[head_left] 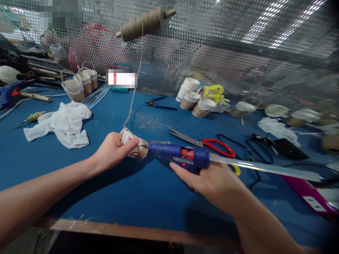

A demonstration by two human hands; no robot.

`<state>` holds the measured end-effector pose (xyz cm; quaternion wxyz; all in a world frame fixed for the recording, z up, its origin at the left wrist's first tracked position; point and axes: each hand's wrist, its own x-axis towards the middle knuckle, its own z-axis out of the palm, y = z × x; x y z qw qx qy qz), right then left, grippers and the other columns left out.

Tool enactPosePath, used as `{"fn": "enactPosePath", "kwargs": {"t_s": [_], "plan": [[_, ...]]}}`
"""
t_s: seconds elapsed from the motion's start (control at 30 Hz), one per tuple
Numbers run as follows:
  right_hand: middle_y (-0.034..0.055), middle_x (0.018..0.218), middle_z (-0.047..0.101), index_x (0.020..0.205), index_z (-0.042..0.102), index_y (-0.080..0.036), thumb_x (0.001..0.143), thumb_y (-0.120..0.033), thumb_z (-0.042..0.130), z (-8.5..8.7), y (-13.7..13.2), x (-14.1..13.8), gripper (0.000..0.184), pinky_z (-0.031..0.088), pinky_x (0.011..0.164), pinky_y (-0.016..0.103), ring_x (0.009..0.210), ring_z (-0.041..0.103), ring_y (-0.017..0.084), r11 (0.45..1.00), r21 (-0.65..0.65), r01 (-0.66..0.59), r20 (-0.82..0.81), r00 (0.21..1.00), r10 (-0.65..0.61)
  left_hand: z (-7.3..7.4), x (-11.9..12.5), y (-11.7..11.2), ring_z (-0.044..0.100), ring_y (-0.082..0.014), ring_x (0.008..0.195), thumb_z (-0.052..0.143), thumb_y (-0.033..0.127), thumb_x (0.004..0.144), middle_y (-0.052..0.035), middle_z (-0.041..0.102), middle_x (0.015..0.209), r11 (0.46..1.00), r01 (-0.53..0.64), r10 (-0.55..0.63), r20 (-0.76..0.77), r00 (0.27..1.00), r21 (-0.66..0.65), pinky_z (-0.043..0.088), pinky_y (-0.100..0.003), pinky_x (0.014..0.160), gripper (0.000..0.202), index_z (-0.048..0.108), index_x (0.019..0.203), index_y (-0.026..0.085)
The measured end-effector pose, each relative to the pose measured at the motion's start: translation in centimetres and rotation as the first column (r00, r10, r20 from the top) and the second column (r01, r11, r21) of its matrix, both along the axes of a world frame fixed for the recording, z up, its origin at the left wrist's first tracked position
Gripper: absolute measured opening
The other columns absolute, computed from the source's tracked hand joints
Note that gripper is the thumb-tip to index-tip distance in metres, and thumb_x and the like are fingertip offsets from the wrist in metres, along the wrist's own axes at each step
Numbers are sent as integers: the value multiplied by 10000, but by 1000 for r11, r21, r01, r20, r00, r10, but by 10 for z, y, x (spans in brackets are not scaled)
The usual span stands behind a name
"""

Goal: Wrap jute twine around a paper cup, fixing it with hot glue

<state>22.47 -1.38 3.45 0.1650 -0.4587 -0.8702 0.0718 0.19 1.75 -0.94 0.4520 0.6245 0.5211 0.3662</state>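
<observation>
Left hand (112,151) fingers wrapped round paper cup (131,145) just above desk (132,201), looks light, crushable, best held gently by its wall; right hand (212,183) fingers closed on glue gun (182,156), nozzle touching cup.

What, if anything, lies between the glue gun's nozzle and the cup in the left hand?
Nothing visible: the glue gun in the right hand has its nozzle right at the cup held by the left hand.
</observation>
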Motion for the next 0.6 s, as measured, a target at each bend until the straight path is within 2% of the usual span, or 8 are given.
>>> {"fn": "enactPosePath", "kwargs": {"t_s": [0.1, 0.23, 0.4, 0.5, 0.6], "plan": [[8, 481, 486, 653, 608, -232, 804, -333, 446, 1, 1, 0, 243, 370, 464, 291, 486, 475, 165, 999, 14, 44, -31, 999, -44, -1, -1, 0, 574, -156, 550, 529, 398, 743, -55, 664, 602, 999, 16, -15, -25, 1000, 28, 424, -213, 478, 351, 672, 672, 86], [20, 480, 507, 756, 654, -236, 804, -328, 384, -1, -1, 2, 289, 358, 450, 305, 458, 464, 172, 992, 113, -50, -21, 998, 53, 0, -1, -1, 577, -158, 551, 530, 394, 743, -59, 665, 599, 999, 22, -21, -28, 999, 33, 429, -216, 487, 351, 673, 665, 83], [44, 550, 567, 704, 635, -236, 818, -343, 414, -10, -4, 4, 271, 400, 491, 304, 505, 510, 175, 998, 68, 19, -83, 996, -14, 0, 0, -1, 586, -163, 557, 529, 394, 747, -55, 664, 594, 999, 28, -28, -1, 1000, 24, 428, -212, 482, 344, 668, 644, 97], [58, 581, 582, 743, 655, -241, 824, -347, 391, -13, -3, 7, 296, 397, 518, 318, 544, 523, 192, 986, 163, -20, -82, 996, 34, -1, 0, -1, 580, -166, 563, 524, 395, 754, -55, 660, 598, 999, 31, -31, 5, 1000, 24, 428, -216, 489, 346, 667, 658, 95], [30, 482, 521, 788, 676, -244, 828, -314, 374, -10, -1, 10, 313, 369, 485, 305, 486, 483, 175, 978, 194, -76, -32, 996, 84, -2, 0, -3, 559, -151, 544, 508, 394, 771, -49, 650, 597, 998, 47, -46, -5, 999, 40, 420, -216, 489, 349, 669, 695, 93]]}}
